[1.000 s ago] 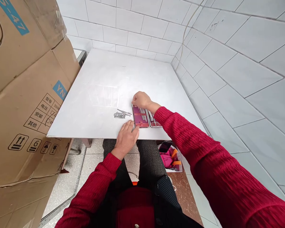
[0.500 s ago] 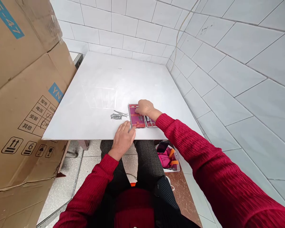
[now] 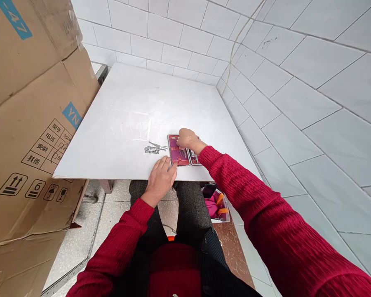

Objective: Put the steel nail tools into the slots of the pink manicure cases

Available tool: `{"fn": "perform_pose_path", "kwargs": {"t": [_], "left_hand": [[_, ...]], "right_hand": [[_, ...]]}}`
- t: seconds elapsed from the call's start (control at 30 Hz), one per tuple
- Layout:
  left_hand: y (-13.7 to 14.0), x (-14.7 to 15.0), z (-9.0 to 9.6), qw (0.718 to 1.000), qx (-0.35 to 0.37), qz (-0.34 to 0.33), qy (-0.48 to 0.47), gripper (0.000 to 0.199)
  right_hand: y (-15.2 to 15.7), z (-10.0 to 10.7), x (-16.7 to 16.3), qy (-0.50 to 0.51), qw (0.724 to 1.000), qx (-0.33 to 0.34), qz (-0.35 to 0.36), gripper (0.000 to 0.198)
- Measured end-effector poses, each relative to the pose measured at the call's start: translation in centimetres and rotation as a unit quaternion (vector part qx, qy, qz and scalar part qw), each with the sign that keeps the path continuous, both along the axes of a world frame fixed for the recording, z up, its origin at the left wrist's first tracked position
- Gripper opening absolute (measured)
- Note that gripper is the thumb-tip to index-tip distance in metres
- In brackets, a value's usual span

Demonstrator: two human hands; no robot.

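A manicure case (image 3: pixel 179 159) with a red-purple lining lies unfolded near the table's front edge. Several slim metal tools sit in the loops of its left half; scissors handles show in the right half, partly under my right sleeve. My right hand (image 3: pixel 188 138) is over the upper part of the case, its fingers closed at the tool loops; what they pinch is hidden. My left hand (image 3: pixel 160 177) rests on the table edge, fingers stretched out, the thumb at the case's lower left corner. Just left of the case is a small pile of metal manicure tools (image 3: pixel 153 149).
The white table (image 3: pixel 123 103) meets tiled walls behind and at the right. Large cardboard boxes (image 3: pixel 24 123) stand along the left side. Below the table's right front is a bag (image 3: pixel 214 206) with pink and orange things and a dark phone-like object.
My right hand has shifted very slightly left and up over the case, its fingers still at the loops. My left hand stays in place. The camera view has tilted a little.
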State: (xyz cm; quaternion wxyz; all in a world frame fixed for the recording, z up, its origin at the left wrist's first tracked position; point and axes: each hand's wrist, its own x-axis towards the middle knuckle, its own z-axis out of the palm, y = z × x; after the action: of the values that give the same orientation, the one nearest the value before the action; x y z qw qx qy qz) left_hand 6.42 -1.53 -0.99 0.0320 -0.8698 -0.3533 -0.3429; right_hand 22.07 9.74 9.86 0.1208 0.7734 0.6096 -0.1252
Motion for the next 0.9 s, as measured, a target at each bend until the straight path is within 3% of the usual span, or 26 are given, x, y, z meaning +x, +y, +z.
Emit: {"fn": "perform_pose_path", "kwargs": {"t": [0.17, 0.53, 0.77, 0.9], "left_hand": [[-0.1, 0.0, 0.1, 1.000, 0.004, 0.004, 0.006, 0.023], [-0.1, -0.1, 0.2, 1.000, 0.001, 0.006, 0.023, 0.024], [-0.1, -0.1, 0.0, 1.000, -0.023, -0.004, 0.007, 0.027], [-0.1, -0.1, 0.0, 0.999, -0.031, -0.003, 0.008, 0.028]], "right_hand": [[0.4, -0.6, 0.6, 0.075, 0.995, -0.021, -0.056, 0.006], [-0.2, -1.3, 1.3, 0.178, 0.980, 0.048, -0.081, 0.024], [1.8, -1.7, 2.3, 0.249, 0.965, 0.071, -0.039, 0.022], [2.9, -1.1, 2.2, 0.250, 0.965, 0.077, 0.024, 0.014]]}}
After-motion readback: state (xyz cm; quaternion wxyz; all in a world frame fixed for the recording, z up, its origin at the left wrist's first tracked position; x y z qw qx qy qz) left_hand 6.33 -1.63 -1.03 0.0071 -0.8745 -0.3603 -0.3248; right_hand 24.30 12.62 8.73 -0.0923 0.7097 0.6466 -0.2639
